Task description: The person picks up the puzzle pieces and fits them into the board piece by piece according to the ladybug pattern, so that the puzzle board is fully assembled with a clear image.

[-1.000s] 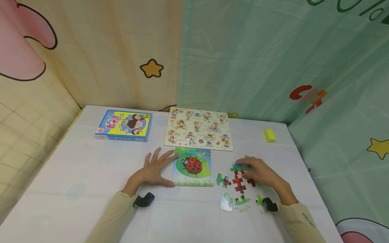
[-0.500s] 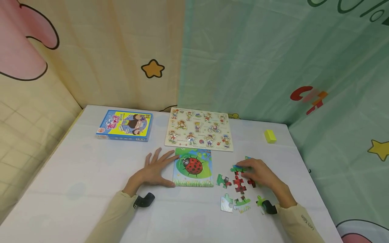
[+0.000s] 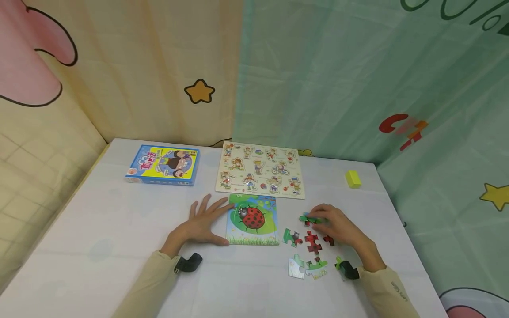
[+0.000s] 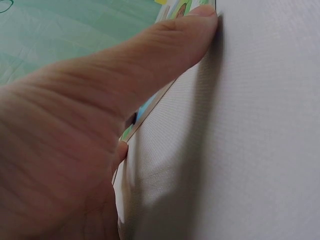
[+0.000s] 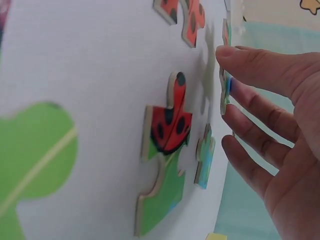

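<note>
My left hand (image 3: 203, 226) lies spread at the left edge of a ladybug picture board (image 3: 252, 218), with thumb and fingertips touching that edge. In the left wrist view the thumb (image 4: 165, 50) reaches to the board's edge. Over on the right, my right hand (image 3: 338, 224) pinches a mostly green jigsaw piece (image 3: 308, 219) between thumb and fingers. The right wrist view has this piece (image 5: 224, 95) edge-on, raised off the table. Below it lie loose jigsaw pieces, including a red spotted middle piece (image 3: 313, 241), a green-and-red piece (image 3: 292, 237) and a pale corner piece (image 3: 296, 267).
A board with printed children figures (image 3: 260, 170) touches or nearly touches the ladybug board's far edge. At the back left lies a blue and yellow box (image 3: 164, 164). A yellow block (image 3: 353, 179) stands at the back right. Curtains hang behind the white table (image 3: 119, 234).
The right hand's piece has lifted off the table and shifted slightly left, away from the red middle piece. The left hand and ladybug board stay put.
</note>
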`<action>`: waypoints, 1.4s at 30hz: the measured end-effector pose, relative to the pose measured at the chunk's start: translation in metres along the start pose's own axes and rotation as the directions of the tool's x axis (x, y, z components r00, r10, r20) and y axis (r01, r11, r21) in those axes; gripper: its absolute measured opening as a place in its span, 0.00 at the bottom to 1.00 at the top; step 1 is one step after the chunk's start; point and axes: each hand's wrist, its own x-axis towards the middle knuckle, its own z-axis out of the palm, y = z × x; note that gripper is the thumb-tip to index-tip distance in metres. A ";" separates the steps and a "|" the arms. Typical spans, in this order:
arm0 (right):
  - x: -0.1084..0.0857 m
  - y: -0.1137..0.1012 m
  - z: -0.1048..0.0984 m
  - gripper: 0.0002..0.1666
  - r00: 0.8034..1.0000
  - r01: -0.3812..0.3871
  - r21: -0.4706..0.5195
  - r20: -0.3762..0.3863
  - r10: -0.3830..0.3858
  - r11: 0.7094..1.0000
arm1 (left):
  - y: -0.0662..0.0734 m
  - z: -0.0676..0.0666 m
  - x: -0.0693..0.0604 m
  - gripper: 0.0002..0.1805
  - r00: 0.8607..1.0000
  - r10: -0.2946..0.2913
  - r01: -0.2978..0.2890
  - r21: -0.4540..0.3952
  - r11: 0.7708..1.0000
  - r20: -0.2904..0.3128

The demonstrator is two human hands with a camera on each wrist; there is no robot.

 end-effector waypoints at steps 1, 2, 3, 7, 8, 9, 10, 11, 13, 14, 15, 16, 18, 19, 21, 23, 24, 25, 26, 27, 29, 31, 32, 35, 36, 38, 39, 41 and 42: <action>0.001 -0.001 0.000 0.18 1.000 0.000 0.009 -0.002 0.000 1.000 | 0.000 0.000 0.000 0.58 1.000 -0.001 0.001 0.001 1.000 -0.001; 0.002 -0.002 0.000 0.18 1.000 -0.001 0.015 -0.002 0.001 1.000 | -0.001 0.000 0.000 0.58 1.000 -0.001 0.001 0.000 1.000 -0.001; 0.003 -0.004 0.000 0.19 1.000 -0.003 0.021 0.001 0.003 1.000 | -0.001 0.000 0.000 0.58 1.000 0.000 0.000 0.000 1.000 -0.002; 0.008 -0.008 0.000 0.19 1.000 -0.005 0.039 0.022 0.004 0.999 | -0.003 0.002 0.000 0.58 1.000 0.004 -0.004 -0.002 1.000 -0.008; 0.009 -0.010 0.000 0.19 1.000 0.000 0.039 0.026 -0.001 0.999 | -0.003 0.002 0.000 0.58 1.000 0.005 -0.005 0.000 1.000 -0.010; 0.011 -0.011 0.000 0.19 1.000 0.002 0.040 0.030 -0.003 0.999 | -0.003 0.002 0.000 0.58 1.000 0.006 -0.006 0.000 1.000 -0.011; 0.013 -0.013 0.001 0.19 0.999 0.004 0.039 0.033 -0.005 0.999 | -0.003 0.002 0.000 0.58 1.000 0.007 -0.007 -0.001 1.000 -0.011; 0.014 -0.015 0.000 0.19 0.999 0.005 0.035 0.037 -0.007 0.999 | -0.003 0.001 0.000 0.58 1.000 0.008 -0.008 0.000 1.000 -0.011; 0.018 -0.019 0.000 0.19 0.999 0.011 0.032 0.041 -0.013 0.999 | -0.002 0.001 0.000 0.58 1.000 0.008 -0.008 0.000 1.000 -0.010; 0.020 -0.021 0.000 0.19 0.999 0.016 0.031 0.042 -0.018 0.999 | -0.002 0.000 0.000 0.58 1.000 0.008 -0.008 0.003 1.000 -0.009; 0.023 -0.023 0.000 0.19 0.999 0.019 0.035 0.044 -0.020 0.999 | -0.002 -0.001 0.000 0.58 1.000 0.007 -0.007 0.003 1.000 -0.008; 0.025 -0.026 -0.001 0.19 0.999 0.019 0.036 0.046 -0.020 0.999 | -0.001 -0.001 0.000 0.58 1.000 0.006 -0.006 0.004 1.000 -0.007; 0.029 -0.030 -0.001 0.19 0.999 0.030 0.039 0.044 -0.031 0.999 | -0.001 -0.002 -0.001 0.58 1.000 0.007 -0.007 0.003 1.000 -0.007; 0.031 -0.031 0.000 0.19 0.999 0.033 0.035 0.042 -0.034 0.999 | -0.002 -0.002 -0.001 0.58 1.000 0.012 -0.012 0.004 1.000 -0.011; 0.034 -0.034 0.001 0.20 0.998 0.038 0.029 0.039 -0.039 0.999 | -0.003 -0.001 0.000 0.58 1.000 0.021 -0.022 -0.011 1.000 -0.015; 0.038 -0.036 0.003 0.20 0.998 0.051 0.018 0.038 -0.052 0.999 | -0.006 0.002 0.001 0.58 0.999 0.031 -0.031 -0.019 0.999 -0.021; 0.040 -0.037 0.004 0.20 0.997 0.058 0.015 0.040 -0.059 0.998 | -0.007 0.003 0.002 0.59 0.999 0.033 -0.033 -0.019 0.999 -0.024; 0.042 -0.039 0.004 0.20 0.997 0.063 0.010 0.044 -0.063 0.998 | -0.009 0.005 0.002 0.59 0.999 0.034 -0.034 -0.018 0.999 -0.026; 0.044 -0.040 0.005 0.20 0.997 0.068 0.011 0.047 -0.068 0.998 | -0.010 0.006 0.003 0.60 0.999 0.029 -0.030 -0.020 0.999 -0.026; 0.046 -0.041 0.006 0.20 0.996 0.074 0.013 0.050 -0.074 0.997 | -0.011 0.007 0.004 0.60 0.999 0.031 -0.031 -0.016 0.999 -0.029; 0.050 -0.045 0.007 0.20 0.995 0.079 0.015 0.058 -0.080 0.997 | -0.012 0.009 0.004 0.60 0.999 0.031 -0.032 -0.010 0.999 -0.033; 0.055 -0.048 0.008 0.20 0.995 0.081 0.020 0.064 -0.082 0.997 | -0.012 0.009 0.004 0.60 0.999 0.024 -0.024 -0.002 1.000 -0.029; 0.057 -0.050 0.008 0.20 0.994 0.088 0.020 0.064 -0.089 0.996 | -0.011 0.009 0.004 0.60 0.999 0.021 -0.021 0.001 1.000 -0.026; 0.064 -0.054 0.010 0.20 0.991 0.118 0.023 0.063 -0.119 0.993 | -0.007 0.004 0.002 0.59 1.000 0.021 -0.022 -0.009 1.000 -0.017; 0.066 -0.055 0.011 0.20 0.990 0.129 0.023 0.062 -0.130 0.991 | -0.005 0.003 0.001 0.59 1.000 0.017 -0.017 -0.009 1.000 -0.011; 0.070 -0.058 0.013 0.20 0.986 0.152 0.020 0.059 -0.153 0.988 | -0.001 0.000 0.000 0.58 1.000 0.017 -0.017 -0.015 1.000 -0.006; 0.071 -0.059 0.014 0.20 0.986 0.156 0.021 0.063 -0.157 0.988 | 0.000 -0.001 -0.001 0.58 1.000 0.016 -0.016 -0.019 1.000 -0.003; 0.075 -0.061 0.015 0.20 0.985 0.158 0.017 0.070 -0.159 0.987 | 0.001 -0.002 -0.001 0.58 1.000 0.009 -0.009 -0.017 1.000 0.002; 0.076 -0.062 0.016 0.20 0.985 0.154 0.022 0.074 -0.155 0.988 | 0.001 -0.002 -0.001 0.58 1.000 0.009 -0.009 -0.018 1.000 0.001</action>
